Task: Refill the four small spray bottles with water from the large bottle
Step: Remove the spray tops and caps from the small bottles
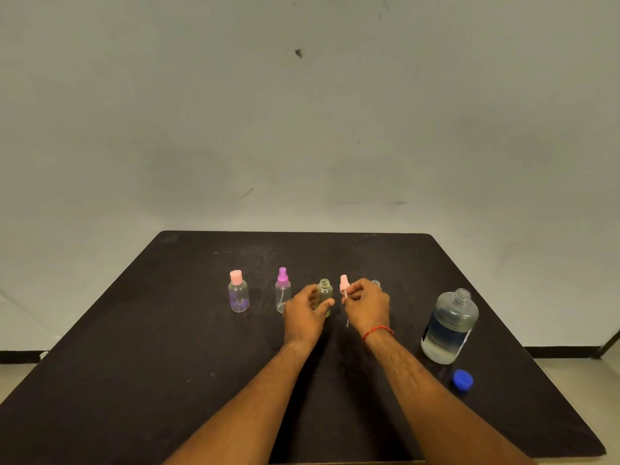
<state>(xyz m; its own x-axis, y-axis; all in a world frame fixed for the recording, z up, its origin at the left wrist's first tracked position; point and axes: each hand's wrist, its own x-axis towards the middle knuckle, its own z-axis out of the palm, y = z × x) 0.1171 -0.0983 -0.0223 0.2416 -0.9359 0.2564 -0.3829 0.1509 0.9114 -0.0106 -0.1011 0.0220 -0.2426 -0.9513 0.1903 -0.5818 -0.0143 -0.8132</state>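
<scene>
Four small clear bottles stand in a row on the black table. The leftmost bottle has a pink cap, and beside it a second bottle carries a purple spray top. My left hand grips the third bottle, which is uncapped. My right hand holds a pink spray head with its thin tube hanging down, just right of that bottle. The fourth bottle is mostly hidden behind my right hand. The large bottle stands uncapped at the right, partly full of water.
A blue cap lies on the table in front of the large bottle. A plain wall rises behind the table. The table's right edge runs close to the large bottle and cap.
</scene>
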